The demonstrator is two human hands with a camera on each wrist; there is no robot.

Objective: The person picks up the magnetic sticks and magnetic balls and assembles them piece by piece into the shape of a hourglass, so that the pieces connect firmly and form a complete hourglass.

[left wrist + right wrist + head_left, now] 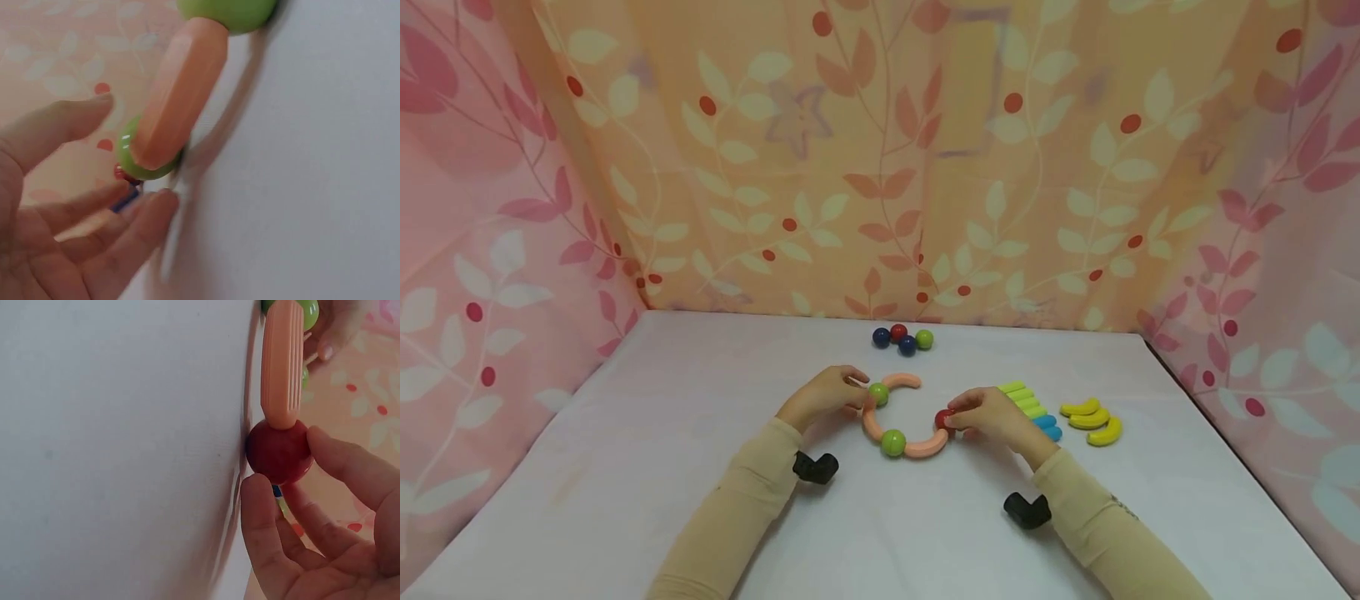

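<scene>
On the white table, curved orange pieces and green balls join into an open ring shape. My right hand pinches a red ball between thumb and fingertips. That ball meets the end of the lower right orange piece. Beside the ring's upper left green ball is my left hand. Its thumb and fingers are spread apart around that ball in the left wrist view, with a gap at the thumb. Another curved orange piece extends from this ball at the top.
Behind the ring sits a cluster of blue balls, a red ball and a green ball. Right of my right hand lie light green rods, blue rods and curved yellow pieces. Patterned curtains enclose the table.
</scene>
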